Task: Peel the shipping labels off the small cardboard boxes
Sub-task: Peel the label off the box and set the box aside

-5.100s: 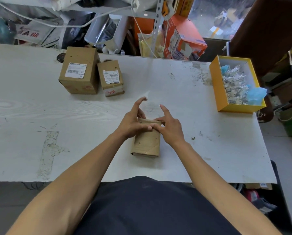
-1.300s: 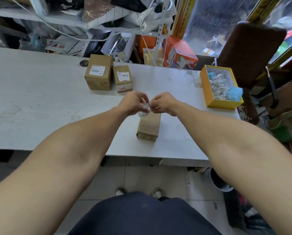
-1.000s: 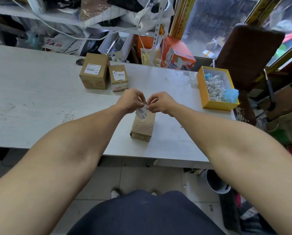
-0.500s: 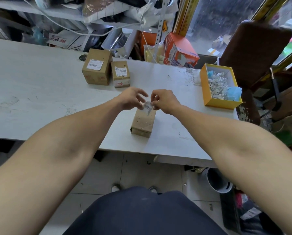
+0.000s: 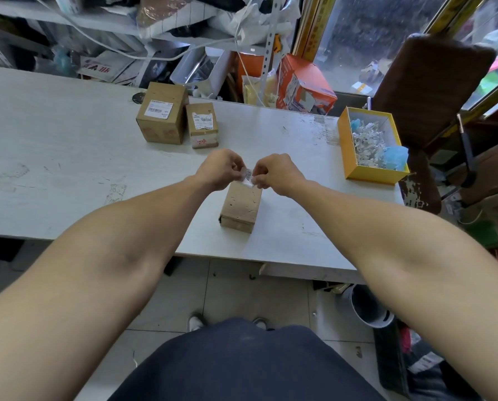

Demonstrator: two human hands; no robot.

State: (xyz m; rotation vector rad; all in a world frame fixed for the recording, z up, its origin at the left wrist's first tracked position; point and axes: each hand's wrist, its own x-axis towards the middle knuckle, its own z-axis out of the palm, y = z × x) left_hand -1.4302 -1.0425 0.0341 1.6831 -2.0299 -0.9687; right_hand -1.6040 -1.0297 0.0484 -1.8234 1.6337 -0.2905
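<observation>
At frame centre, above the plain brown box [image 5: 241, 206] on the white bench [image 5: 68, 157]: peeled label [image 5: 248, 175] pinched between left hand [image 5: 221, 169] and right hand [image 5: 273, 172], fingers curled; likely featherlight, limp, sticky-backed, tearable; best held by edges; upper left, two matte, stiff labelled boxes [image 5: 162, 112] waiting.
</observation>
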